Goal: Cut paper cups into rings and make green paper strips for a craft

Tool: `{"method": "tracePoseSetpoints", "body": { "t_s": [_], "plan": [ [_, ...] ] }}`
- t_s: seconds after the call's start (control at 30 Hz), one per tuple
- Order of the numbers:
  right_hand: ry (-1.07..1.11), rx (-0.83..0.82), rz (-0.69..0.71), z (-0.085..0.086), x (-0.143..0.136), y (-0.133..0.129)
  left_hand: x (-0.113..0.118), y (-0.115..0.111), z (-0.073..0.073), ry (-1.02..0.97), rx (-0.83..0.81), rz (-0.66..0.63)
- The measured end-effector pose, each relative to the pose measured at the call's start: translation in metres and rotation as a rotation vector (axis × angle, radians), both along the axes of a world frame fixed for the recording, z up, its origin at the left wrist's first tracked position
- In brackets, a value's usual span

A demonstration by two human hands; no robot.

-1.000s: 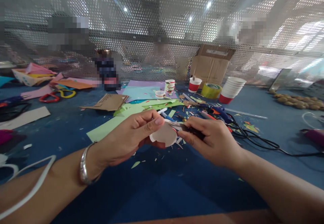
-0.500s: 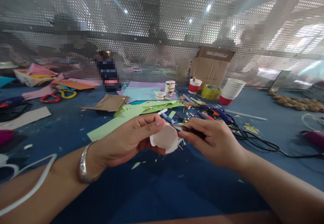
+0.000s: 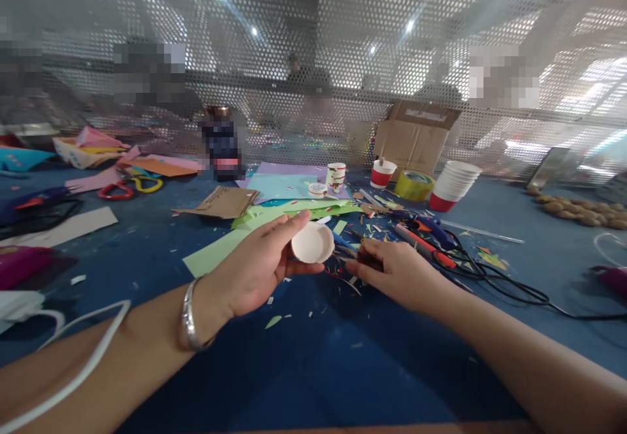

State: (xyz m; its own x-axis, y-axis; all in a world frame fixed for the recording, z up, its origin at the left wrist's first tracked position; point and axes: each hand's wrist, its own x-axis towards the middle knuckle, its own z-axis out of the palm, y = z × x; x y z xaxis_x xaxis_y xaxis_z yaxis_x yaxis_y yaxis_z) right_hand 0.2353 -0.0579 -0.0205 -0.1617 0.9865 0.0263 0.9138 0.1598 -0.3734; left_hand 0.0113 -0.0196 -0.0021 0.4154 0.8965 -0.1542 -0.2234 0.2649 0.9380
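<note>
My left hand point(image 3: 262, 261) grips a cut-down paper cup point(image 3: 312, 243) between thumb and fingers. The cup is a shallow white piece with an uneven rim, and its open side faces me. Just to its right, my right hand point(image 3: 392, 264) is closed around scissors point(image 3: 347, 251). Their blades point left toward the cup, apart from it, and the fingers hide most of the handles. Small paper scraps lie on the blue table beneath and behind both hands.
Green paper point(image 3: 215, 248), brown cardboard point(image 3: 223, 202) and a small decorated cup point(image 3: 336, 176) lie beyond my hands. Yellow tape point(image 3: 414, 185), stacked paper cups point(image 3: 453, 185) and a blue glue gun point(image 3: 435, 231) with a black cable are right. Red-handled scissors point(image 3: 116, 191) lie left.
The scissors have come away from the cup's rim, and my right hand is slightly lower. My left hand has turned the cup, so its open inside shows rounder. The view has shifted a little.
</note>
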Motion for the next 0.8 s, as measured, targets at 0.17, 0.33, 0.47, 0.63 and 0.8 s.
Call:
{"method": "tracePoseSetpoints", "body": {
  "t_s": [0.17, 0.33, 0.47, 0.63, 0.8],
  "plan": [
    [-0.135, 0.013, -0.037, 0.000, -0.002, -0.001, 0.001, 0.004, -0.005, 0.031, 0.027, -0.008],
    [-0.333, 0.052, -0.082, 0.002, 0.002, 0.000, 0.002, 0.002, -0.007, 0.000, 0.027, -0.036],
    [-0.412, 0.051, -0.105, 0.002, 0.005, 0.002, 0.005, -0.001, -0.004, -0.026, -0.055, 0.024],
    [-0.367, 0.053, -0.073, 0.003, 0.003, -0.001, 0.008, -0.002, -0.001, -0.035, -0.179, 0.025],
    [-0.281, 0.057, -0.006, 0.006, -0.001, -0.009, 0.008, -0.001, -0.001, -0.089, -0.207, 0.029]
  ]
}}
